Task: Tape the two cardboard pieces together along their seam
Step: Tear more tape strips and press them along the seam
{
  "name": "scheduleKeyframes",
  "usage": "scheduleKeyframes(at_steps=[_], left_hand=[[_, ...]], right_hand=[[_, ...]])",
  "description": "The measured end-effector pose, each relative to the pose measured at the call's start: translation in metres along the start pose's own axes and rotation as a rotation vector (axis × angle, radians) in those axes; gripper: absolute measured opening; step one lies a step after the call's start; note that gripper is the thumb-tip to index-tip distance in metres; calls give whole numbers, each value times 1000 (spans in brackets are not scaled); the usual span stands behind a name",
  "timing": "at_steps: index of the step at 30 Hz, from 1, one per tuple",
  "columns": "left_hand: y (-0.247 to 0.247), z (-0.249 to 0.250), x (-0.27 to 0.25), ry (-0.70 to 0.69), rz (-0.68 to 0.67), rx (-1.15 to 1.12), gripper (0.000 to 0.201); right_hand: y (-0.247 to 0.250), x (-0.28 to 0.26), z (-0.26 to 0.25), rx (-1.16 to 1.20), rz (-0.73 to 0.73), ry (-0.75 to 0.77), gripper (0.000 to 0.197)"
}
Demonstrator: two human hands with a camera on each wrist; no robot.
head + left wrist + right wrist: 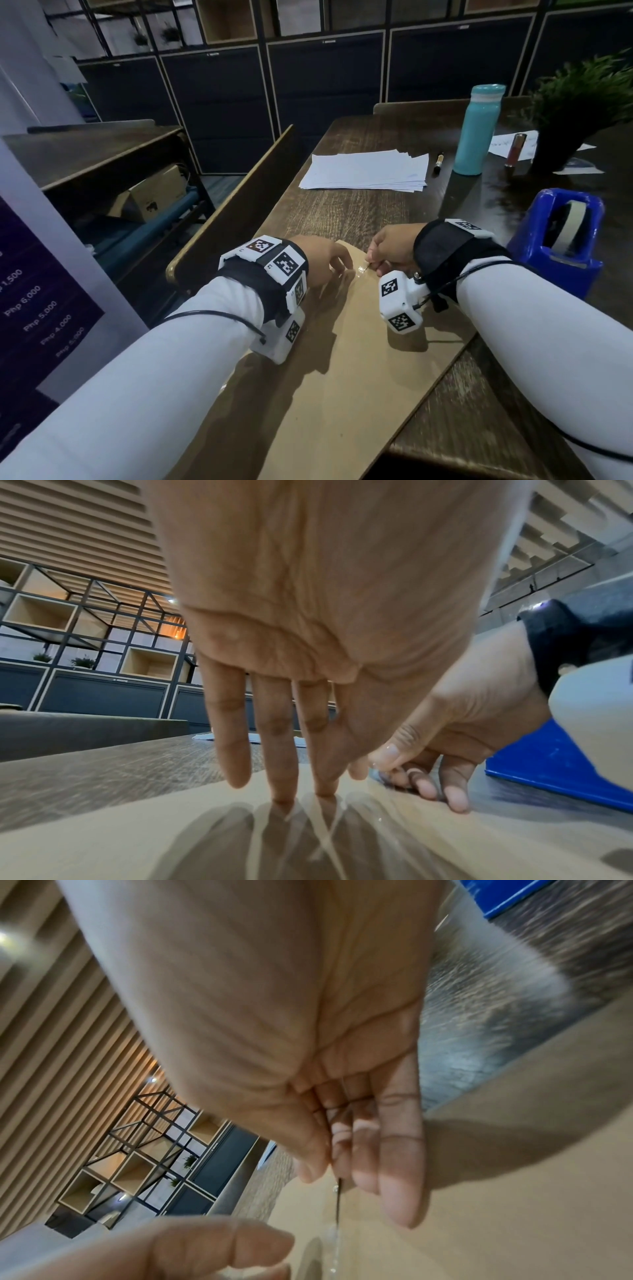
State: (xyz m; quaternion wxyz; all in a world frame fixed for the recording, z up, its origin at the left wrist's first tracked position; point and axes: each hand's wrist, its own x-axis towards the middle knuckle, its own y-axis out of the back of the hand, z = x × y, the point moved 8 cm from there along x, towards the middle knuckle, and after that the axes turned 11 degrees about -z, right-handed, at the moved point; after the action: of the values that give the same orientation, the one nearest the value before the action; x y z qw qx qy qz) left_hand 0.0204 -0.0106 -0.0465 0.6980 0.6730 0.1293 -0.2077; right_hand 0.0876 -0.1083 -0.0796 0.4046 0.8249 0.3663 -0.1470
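Dark wood grain ran across the table [359, 212], and the cardboard pieces [342, 377] lay flat on its near end, their seam running away from the person. The left hand [318, 260] rested with straight fingers [277, 750] pressed down on the cardboard beside the seam, holding nothing. The right hand [390, 250] pinched the free end of a strip of clear tape [361, 269] between thumb and forefinger, just above the far end of the seam.

The tape looked thin, limp and sticky, likely to curl or cling to skin, so it was best held only by its very end and kept taut while lowered. The cardboard seemed light and stiff, liable to slide on the smooth wood unless pinned.

A blue tape dispenser [558, 240] stood just to the right of the right forearm, close enough to be knocked. Farther off lay a stack of white paper [366, 171], a marker [438, 163], a teal bottle [478, 130] and a potted plant [582, 102], all well apart from the seam
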Motion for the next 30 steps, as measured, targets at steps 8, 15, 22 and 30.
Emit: scheduleKeyframes(at_steps=[8, 15, 22, 30], left_hand=[[-2, 2, -3, -18, -22, 12, 64], [-6, 20, -5, 11, -29, 258, 58], [-11, 18, 3, 158, -135, 254, 47], [-9, 30, -4, 171, -155, 327, 47]], right_hand=[[0, 3, 4, 50, 23, -14, 23], [-2, 2, 1, -40, 21, -25, 20], [-1, 2, 2, -66, 31, -17, 16], [7, 8, 4, -124, 64, -38, 14]])
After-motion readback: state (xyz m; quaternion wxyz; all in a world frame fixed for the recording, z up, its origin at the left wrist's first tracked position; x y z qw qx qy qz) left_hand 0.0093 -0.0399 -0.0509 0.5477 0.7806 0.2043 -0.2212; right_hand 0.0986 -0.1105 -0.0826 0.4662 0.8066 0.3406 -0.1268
